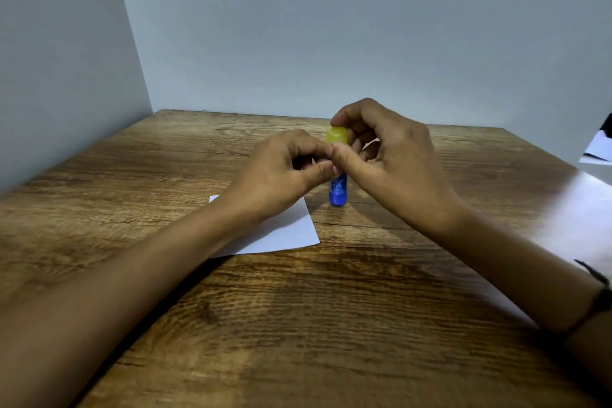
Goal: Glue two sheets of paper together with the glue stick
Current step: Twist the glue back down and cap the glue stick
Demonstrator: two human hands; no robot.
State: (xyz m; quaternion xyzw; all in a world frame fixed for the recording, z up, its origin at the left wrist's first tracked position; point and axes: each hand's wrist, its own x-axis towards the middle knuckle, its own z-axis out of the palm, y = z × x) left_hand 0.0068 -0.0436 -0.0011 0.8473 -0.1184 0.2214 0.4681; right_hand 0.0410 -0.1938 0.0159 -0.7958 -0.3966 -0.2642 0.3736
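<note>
A glue stick with a blue body (338, 191) and a yellow cap (337, 136) stands upright over the middle of the wooden table (298, 325). My left hand (281, 172) pinches the body just under the cap. My right hand (390, 159) grips the yellow cap with thumb and fingertips. The cap sits on the stick. A white sheet of paper (284, 232) lies flat under my left wrist, partly hidden by the arm. Whether a second sheet lies under it cannot be told.
Grey walls close the table at the back and on the left. At the right edge, bright white paper-like surfaces (583, 209) lie blurred. A dark band (599, 295) circles my right forearm.
</note>
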